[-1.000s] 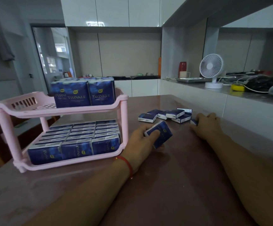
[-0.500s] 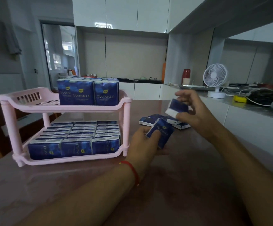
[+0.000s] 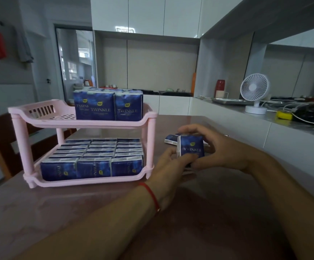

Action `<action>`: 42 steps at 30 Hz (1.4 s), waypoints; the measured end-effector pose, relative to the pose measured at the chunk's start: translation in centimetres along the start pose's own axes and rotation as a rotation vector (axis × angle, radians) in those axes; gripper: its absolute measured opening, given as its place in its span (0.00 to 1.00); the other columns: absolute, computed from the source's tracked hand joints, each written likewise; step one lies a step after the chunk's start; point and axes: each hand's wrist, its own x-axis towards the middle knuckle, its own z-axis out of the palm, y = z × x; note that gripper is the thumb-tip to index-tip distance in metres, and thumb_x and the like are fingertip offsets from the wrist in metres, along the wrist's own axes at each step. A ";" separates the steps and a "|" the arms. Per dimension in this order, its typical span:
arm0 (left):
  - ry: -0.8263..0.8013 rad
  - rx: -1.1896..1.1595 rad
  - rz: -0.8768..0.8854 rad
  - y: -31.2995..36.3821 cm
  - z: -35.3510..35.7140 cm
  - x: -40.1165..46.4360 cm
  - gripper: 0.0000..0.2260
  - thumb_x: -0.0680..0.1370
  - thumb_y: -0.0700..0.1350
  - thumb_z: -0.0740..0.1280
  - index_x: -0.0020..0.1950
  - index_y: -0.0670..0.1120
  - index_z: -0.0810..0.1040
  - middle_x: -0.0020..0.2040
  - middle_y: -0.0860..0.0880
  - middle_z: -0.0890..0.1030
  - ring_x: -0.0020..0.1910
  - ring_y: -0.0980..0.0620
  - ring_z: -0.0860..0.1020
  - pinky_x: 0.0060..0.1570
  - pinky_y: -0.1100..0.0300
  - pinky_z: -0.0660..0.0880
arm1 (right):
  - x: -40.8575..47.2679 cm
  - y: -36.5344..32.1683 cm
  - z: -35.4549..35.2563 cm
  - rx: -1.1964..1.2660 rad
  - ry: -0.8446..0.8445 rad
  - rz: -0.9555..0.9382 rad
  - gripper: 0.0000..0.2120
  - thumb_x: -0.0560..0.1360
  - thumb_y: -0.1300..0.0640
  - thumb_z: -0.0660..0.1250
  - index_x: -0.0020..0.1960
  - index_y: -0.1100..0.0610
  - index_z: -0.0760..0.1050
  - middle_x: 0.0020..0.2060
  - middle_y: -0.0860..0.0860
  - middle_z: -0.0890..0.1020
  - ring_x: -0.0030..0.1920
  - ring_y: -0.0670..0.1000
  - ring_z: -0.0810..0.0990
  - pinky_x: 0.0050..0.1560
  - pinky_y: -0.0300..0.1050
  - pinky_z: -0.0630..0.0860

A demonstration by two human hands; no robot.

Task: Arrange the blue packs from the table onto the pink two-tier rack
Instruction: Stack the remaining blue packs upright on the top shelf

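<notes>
Both hands on the held packs (image 3: pixel 190 148): left hand (image 3: pixel 168 166) grips from below and in front, right hand (image 3: pixel 220 149) wraps the far side, squaring them upright above the desk (image 3: pixel 199 212), just right of the rack (image 3: pixel 150 117). Step: gathering a batch before loading. Bottom tier looks full; top tier has packs on its right, bare floor on its left. Next: carry over the top rim, set beside that row. Loose packs (image 3: pixel 170 138) remain behind.

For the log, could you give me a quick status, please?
Both hands, left hand and right hand, hold blue packs. Pink rack top tier part-filled. Path clear.
</notes>
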 end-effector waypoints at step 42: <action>0.231 0.987 0.511 21.1 -16.6 -9.6 0.20 0.72 0.34 0.74 0.59 0.46 0.72 0.60 0.47 0.79 0.58 0.49 0.80 0.50 0.54 0.82 | 3.0 2.1 4.2 0.298 0.161 0.027 0.29 0.69 0.31 0.67 0.50 0.57 0.85 0.44 0.61 0.86 0.45 0.65 0.83 0.47 0.59 0.78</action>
